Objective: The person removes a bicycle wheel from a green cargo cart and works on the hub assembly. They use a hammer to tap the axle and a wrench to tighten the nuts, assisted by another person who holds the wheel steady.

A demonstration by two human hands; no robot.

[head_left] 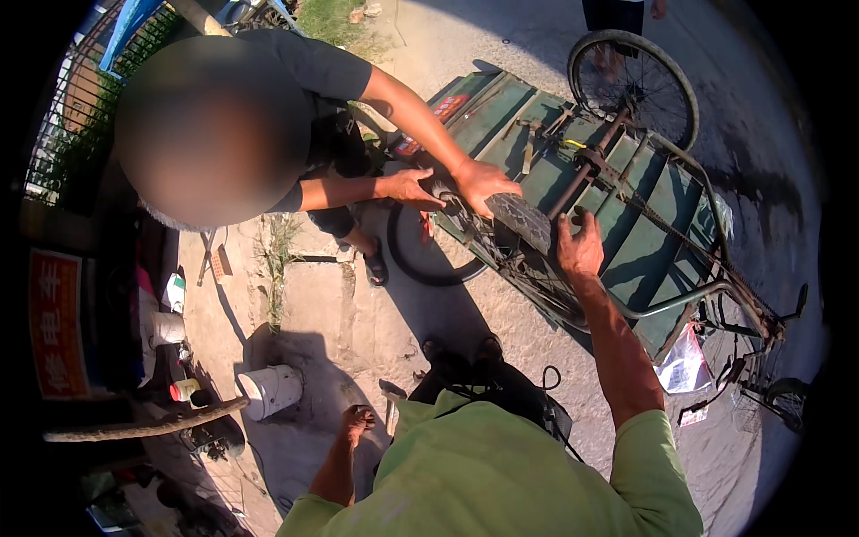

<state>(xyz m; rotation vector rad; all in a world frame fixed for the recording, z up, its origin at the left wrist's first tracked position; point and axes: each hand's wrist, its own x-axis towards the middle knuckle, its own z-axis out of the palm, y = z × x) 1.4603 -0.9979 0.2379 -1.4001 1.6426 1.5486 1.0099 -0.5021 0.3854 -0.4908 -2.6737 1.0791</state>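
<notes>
My right hand (582, 243) reaches over an upturned green cargo tricycle (510, 121), fingers apart and curved, right beside the tyre (523, 220) of its near wheel. Nothing shows in that hand. A co-worker's hand (486, 186) lies on the same tyre from the left, and the co-worker's other hand (413, 189) is at the wheel's far-left edge. My left hand (358, 420) hangs low at my left side, fingers curled closed; what is in it, if anything, is hidden. A hammer-like tool (392, 400) with a pale handle shows just right of it.
A bare black tyre (428, 276) lies on the ground under the near wheel. The tricycle's other spoked wheel (633, 91) sticks up at the far right. A white bucket (271, 392) stands left, near a wooden pole (148, 431). Another person (616, 16) stands at the back.
</notes>
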